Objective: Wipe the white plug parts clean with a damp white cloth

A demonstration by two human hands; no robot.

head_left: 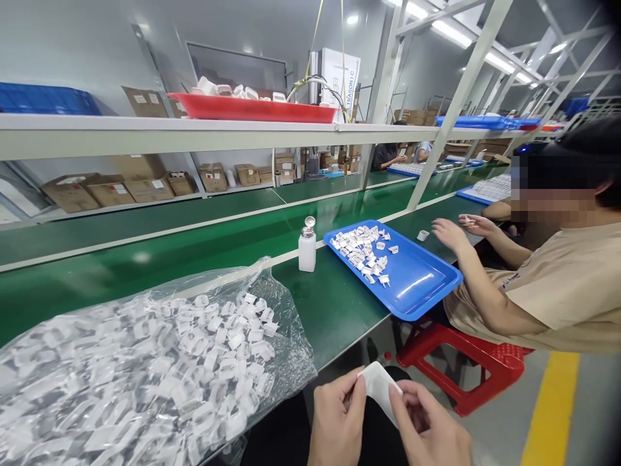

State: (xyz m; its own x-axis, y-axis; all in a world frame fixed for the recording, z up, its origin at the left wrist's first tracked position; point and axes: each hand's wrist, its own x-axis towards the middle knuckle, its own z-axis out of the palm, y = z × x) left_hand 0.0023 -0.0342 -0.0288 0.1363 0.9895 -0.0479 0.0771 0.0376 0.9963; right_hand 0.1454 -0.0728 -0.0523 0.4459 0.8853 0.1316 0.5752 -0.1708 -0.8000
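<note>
**Q:** How many hands are in the wearer's view, and what do they hold?

**A:** Two. The person's left hand (334, 421) and right hand (429, 424) hold one white wipe (381, 388), both closed on it and pinching it between thumb and fingers, just below the edge of the green workbench (334, 304). It is folded to a soft corner, its material hard to tell

**Q:** What lies nearest them on the bench?

**A:** One clear plastic bag (145, 382), packed with white plastic parts too many to count, sits beside the left hand. Beyond it stand one white bottle with a metal pump top (307, 246) and one blue tray (427, 285) holding dozens of small white plug-shaped parts (359, 249)

**Q:** Who else is there?

**A:** One co-worker in a beige T-shirt (557, 291) sits on one red stool (466, 369), hands (449, 233) raised over the bench beside the tray, near one small white cup (423, 235). Two more people (385, 155) work farther down the line, and one red tray (252, 107) of white parts rests on the shelf above
</note>
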